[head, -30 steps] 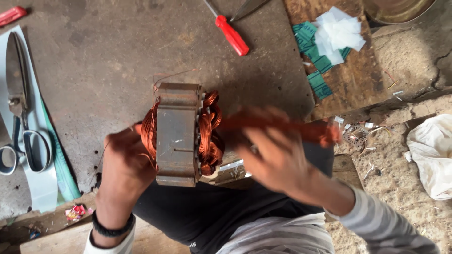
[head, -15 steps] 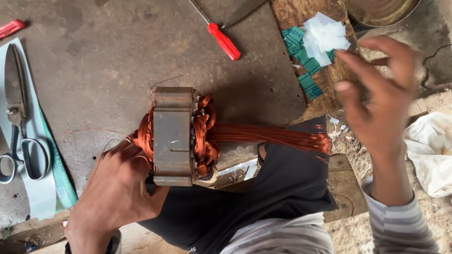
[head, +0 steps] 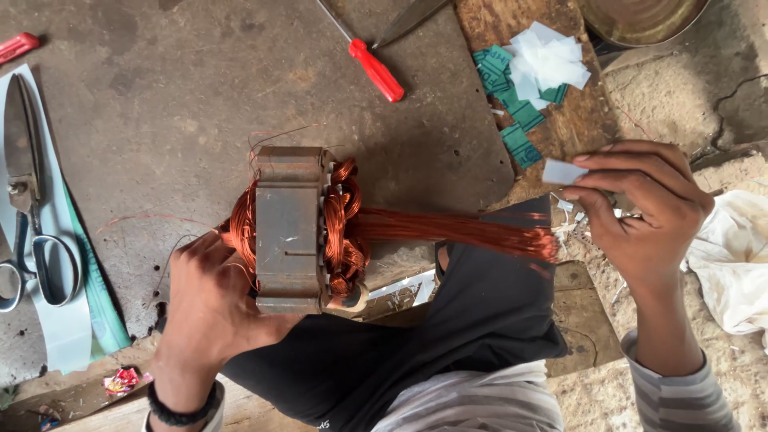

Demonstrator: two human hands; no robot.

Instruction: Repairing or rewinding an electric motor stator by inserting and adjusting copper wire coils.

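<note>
- Fingers (head: 588, 160) of my right hand (head: 640, 212) are now pinched together on a small white paper slip (head: 562, 171); half a second ago that hand was raised with the fingers spread and holding nothing, and a second ago it was down at the copper strands.
- My left hand (head: 210, 300) has stayed where it was, its fingers wrapped around the near end of the motor stator (head: 290, 228) and pressing on the copper winding there.
- I see the stator lying on its side at the near edge of the worktop (head: 160, 104), propped against my dark-clothed knee (head: 480, 320), in the same spot as before.
- From its right end a straight bundle of copper wire (head: 456, 228) runs out across the knee, now lying free with no hand on it.
- I judge the slip comes from the heap of white and green paper pieces (head: 536, 68) on the wooden board (head: 576, 120) at the far right corner.
- Red-handled screwdriver (head: 376, 70) lies at the far edge; scissors (head: 32, 240) rest along the left edge, both untouched.
</note>
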